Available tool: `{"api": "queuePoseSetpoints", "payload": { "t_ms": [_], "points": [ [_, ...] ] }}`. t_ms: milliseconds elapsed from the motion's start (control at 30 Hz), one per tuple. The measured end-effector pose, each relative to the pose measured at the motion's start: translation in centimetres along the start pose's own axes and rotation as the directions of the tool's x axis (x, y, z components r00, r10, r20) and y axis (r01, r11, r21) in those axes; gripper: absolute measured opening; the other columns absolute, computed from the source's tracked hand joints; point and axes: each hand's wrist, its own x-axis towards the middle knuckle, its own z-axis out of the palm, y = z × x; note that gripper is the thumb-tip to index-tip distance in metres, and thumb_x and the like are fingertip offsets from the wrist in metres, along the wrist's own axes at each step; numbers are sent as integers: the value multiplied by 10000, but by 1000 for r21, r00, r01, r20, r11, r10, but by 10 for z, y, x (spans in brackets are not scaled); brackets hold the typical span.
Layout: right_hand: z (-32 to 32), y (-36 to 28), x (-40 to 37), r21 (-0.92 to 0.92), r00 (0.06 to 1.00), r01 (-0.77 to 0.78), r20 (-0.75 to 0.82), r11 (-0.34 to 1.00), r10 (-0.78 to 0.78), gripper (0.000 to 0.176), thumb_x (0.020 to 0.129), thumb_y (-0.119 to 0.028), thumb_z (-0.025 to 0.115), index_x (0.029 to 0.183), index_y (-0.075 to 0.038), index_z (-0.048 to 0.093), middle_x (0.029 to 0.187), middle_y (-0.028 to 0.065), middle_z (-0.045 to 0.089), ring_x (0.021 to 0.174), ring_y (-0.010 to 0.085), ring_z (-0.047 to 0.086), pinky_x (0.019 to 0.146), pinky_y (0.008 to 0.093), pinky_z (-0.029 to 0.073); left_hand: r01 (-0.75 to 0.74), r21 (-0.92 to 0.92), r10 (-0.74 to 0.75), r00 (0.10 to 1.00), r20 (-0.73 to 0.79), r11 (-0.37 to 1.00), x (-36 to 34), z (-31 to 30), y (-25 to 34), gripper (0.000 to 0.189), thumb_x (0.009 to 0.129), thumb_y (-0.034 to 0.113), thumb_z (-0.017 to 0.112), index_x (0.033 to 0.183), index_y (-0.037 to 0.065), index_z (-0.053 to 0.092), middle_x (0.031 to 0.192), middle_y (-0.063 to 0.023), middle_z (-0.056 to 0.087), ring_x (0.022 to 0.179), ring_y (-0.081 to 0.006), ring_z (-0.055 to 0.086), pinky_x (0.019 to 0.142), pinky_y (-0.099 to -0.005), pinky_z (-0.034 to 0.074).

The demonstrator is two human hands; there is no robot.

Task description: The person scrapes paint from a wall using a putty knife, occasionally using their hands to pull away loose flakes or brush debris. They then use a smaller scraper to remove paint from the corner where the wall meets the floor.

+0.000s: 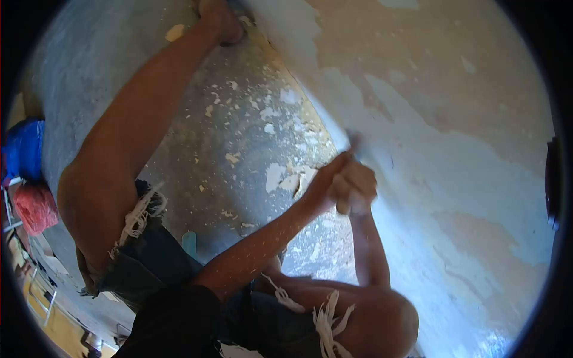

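Observation:
Both my hands are closed together at the foot of the wall (418,173). My left hand (335,174) comes in from the left, and my right hand (359,186) presses against it with curled fingers. From the top of the grip a short dark tool (354,141), which looks like a scraper, sticks out towards the wall. It is blurred, and most of its handle is hidden in the hands. Patches of the wall's pale coating are gone and a brownish layer shows. Pale paint flakes (276,176) lie on the grey floor beside the hands.
My bent legs flank the work: one knee (95,185) at left, the other (391,319) at lower right. A teal object (189,243) lies on the floor near my thigh. At far left are a blue item (25,149) and a red plastic bag (36,207).

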Motion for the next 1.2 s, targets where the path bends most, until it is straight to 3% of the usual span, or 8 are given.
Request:
{"api": "queuePoseSetpoints", "payload": {
  "t_ms": [133,300,367,500,600,900,1033,1200],
  "points": [
    [19,5,2,120,925,183,-358,976,-129,212,637,-144,720,587,-69,529,556,47,427,478,190,504,471,380,414,41,31,-43,997,59,999,-6,-5,-13,960,767,-58,649,1554,130,133,1157,-149,555,826,-282,636,719,-352,529],
    [14,3,-8,-38,979,6,-201,999,-14,222,517,-99,720,663,-56,558,589,51,478,493,201,514,455,353,410,73,-79,-66,994,87,994,-16,3,-14,950,780,-23,649,1552,119,114,1163,-144,561,874,-289,646,726,-357,542],
    [18,17,-4,85,936,291,-231,953,-265,263,493,-91,711,724,-59,589,622,59,524,538,226,551,468,337,429,149,-37,-149,989,12,988,-14,5,-14,949,797,36,669,1552,111,99,1264,-149,545,929,-277,647,800,-346,547],
    [9,-5,4,155,912,303,-333,940,-239,240,553,-127,711,759,-75,599,642,37,518,569,237,548,529,347,407,-66,-38,69,995,72,997,-4,6,-10,800,902,33,541,1558,105,89,1207,-162,569,1045,-267,609,953,-356,477],
    [11,-10,2,134,978,176,-137,975,-157,243,572,-177,689,788,-90,622,638,4,521,668,189,560,657,368,398,171,-566,-115,984,134,806,2,6,4,736,939,74,491,1557,114,94,1195,-150,578,1032,-255,607,915,-366,494],
    [3,-37,1,126,987,147,-86,981,-137,180,558,-127,680,733,-120,640,671,-7,480,736,192,517,771,376,367,57,290,-7,986,-168,955,235,-258,-75,688,938,120,502,1532,123,154,1160,-158,596,1009,-279,620,883,-379,504],
    [0,-38,2,145,982,182,-81,973,-171,216,540,-90,683,753,-99,650,695,4,502,729,209,513,720,347,426,75,379,4,979,-202,922,255,-282,-76,668,938,140,507,1520,128,181,1145,-161,605,999,-289,625,869,-385,508],
    [-7,-40,-2,165,981,163,-131,973,-142,46,758,-73,691,763,-99,653,689,13,534,702,218,509,712,399,394,80,255,-52,992,-116,964,211,-223,-83,643,938,166,513,1506,133,214,1125,-165,615,986,-302,632,851,-392,514]
  ]
}}
